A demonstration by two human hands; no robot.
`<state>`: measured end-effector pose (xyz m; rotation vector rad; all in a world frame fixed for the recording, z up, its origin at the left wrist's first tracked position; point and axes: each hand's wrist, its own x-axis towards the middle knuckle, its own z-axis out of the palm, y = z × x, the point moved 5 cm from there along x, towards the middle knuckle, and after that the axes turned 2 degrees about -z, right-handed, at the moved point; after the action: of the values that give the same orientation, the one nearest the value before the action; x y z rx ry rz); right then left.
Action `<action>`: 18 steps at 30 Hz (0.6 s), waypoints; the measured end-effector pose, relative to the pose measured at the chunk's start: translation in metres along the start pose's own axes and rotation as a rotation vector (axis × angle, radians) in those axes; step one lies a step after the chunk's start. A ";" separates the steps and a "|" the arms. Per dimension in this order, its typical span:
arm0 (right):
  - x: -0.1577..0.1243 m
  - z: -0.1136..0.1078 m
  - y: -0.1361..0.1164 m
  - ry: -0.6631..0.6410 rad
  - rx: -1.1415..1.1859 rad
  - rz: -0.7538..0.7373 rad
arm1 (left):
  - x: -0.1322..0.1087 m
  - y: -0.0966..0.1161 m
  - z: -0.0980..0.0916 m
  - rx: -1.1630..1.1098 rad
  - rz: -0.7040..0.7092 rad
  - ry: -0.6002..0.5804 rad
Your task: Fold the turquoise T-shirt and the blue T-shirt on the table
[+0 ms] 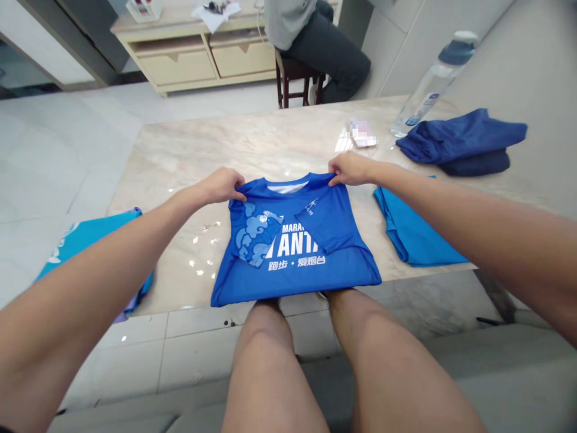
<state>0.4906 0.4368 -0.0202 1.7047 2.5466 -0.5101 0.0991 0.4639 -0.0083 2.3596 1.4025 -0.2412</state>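
A blue T-shirt (297, 273) with white lettering lies front up on the marble-look table, its neckline away from me. Both sleeves are folded inward across the chest, the left one showing a pale cloud pattern. At the shirt's left shoulder, my left hand (224, 185) pinches the fabric between thumb and fingers. My right hand (349, 169) grips the right shoulder in the same way. The shirt's lower edge reaches the table's near edge, just above my knees.
Folded turquoise cloth (90, 237) lies at the left, partly behind my forearm. Bright blue folded cloth (419, 234) and a dark blue garment (464, 141) are at the right, by a clear bottle (424, 90). Beyond the table (202, 144), a person (315, 36) sits on a stool.
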 end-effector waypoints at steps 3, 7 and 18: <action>0.017 -0.031 0.000 0.189 -0.049 0.056 | 0.020 -0.007 -0.036 0.104 -0.052 0.144; 0.033 -0.101 -0.020 0.489 -0.080 0.147 | 0.029 0.001 -0.099 0.175 -0.120 0.324; -0.055 -0.123 -0.062 0.674 -0.072 0.089 | -0.069 0.038 -0.119 0.057 0.047 0.727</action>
<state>0.4750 0.4017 0.1229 2.2425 2.8101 0.2080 0.0931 0.4403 0.1323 2.6479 1.6327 0.6651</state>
